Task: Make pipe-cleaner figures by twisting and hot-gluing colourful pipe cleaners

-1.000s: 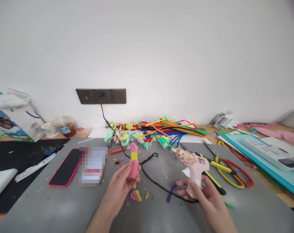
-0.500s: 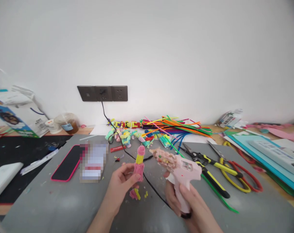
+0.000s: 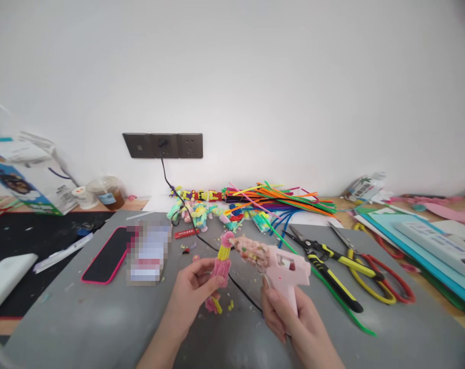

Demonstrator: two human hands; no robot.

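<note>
Between the thumb and fingers of my left hand is a small pink and yellow pipe-cleaner figure, its round pink head up and tilted slightly right. My right hand is wrapped round the handle of a pale pink hot glue gun, whose front is crusted with beads or dried glue. The gun's nozzle points left and appears to meet the figure's head. Pink and yellow scraps show just under my left hand. A black cord runs behind the figure toward the wall.
Pliers and red-yellow scissors lie at right. Pipe cleaners and fuzzy pieces are piled at the back. A pink-cased phone lies at left. The cord goes up to a wall socket. A drink cup stands back left.
My right hand has moved the glue gun left and brought its nozzle to the figure's head. The figure leans a little further right in my left hand.
</note>
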